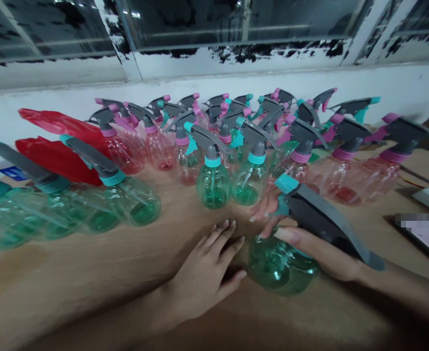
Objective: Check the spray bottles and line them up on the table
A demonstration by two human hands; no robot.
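My right hand (320,251) is wrapped round the neck of a green spray bottle (283,270), just under its grey trigger head with a turquoise nozzle. The bottle is near the table surface and tilts a little; whether its base touches the wood I cannot tell. To its left, my left hand (209,265) lies flat on the table with the fingers stretched out and nothing in them. Beyond the hands stand two more green spray bottles (214,187) with turquoise collars, side by side.
Pink spray bottles (346,175) and green ones crowd the back of the wooden table (133,273). Several green bottles (132,202) line the left side, before a red plastic bag (58,158). A flat dark-edged device (424,234) lies at right. A white wall with windows rises behind.
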